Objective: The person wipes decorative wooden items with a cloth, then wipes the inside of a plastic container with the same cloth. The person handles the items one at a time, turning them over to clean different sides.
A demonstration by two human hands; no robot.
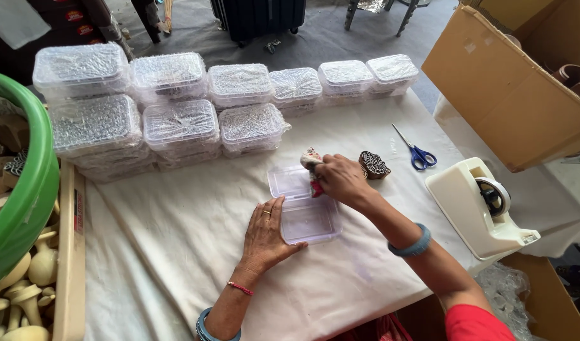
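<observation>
While the head view looks down on a white-covered table (176,252), nine clear lidded boxes (179,123) packed with bubble wrap stand in two rows along its far edge, six behind and three in front. One open clear plastic box (305,211) lies at the centre. The left hand (268,233) rests flat and spread, touching its near-left side. The right hand (341,180) pinches a small red-and-white object (312,165) over the box lid. One carved wooden block (374,165), blue-handled scissors (418,153) and a white tape dispenser (479,208) lie to the right.
</observation>
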